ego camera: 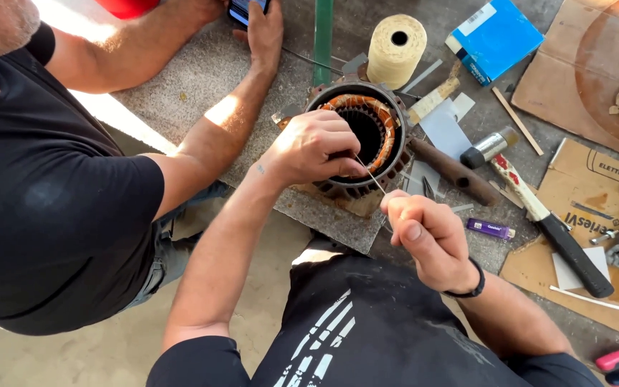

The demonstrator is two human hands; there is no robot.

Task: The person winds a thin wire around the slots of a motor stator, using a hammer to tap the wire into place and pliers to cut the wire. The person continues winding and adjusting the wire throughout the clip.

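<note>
- Nearest the camera, the right hand (428, 240) is curled into a loose fist, thumb pressed against the forefinger, pinching the near end of a thin cord (371, 175); a dark band sits on that wrist.
- The cord runs taut from those fingertips up and to the left, towards the left hand (317, 147), and passes under its fingers at the rim of the stator.
- The left hand rests on the near-left edge of the motor stator (362, 136), fingers bent together and reaching into the bore; whether they grip the cord or only press it down cannot be told.
- The stator lies on its side on a grey mat (202, 79), its open end facing up, with copper windings (367, 106) wrapped in orange round the inside of the ribbed metal shell.
- Just right of the stator lie a brown tube (453, 172), a purple lighter (490, 228) and a mallet (539, 215) with a black grip, on cardboard sheets (596, 179).
- Beyond the stator stands a spool of cream twine (396, 50), and to its right a blue box (496, 39).
- On the left another person in a black shirt (44, 208) leans in; that person's forearm lies on the mat and a hand (263, 29) at the far edge holds a phone (245, 10).
</note>
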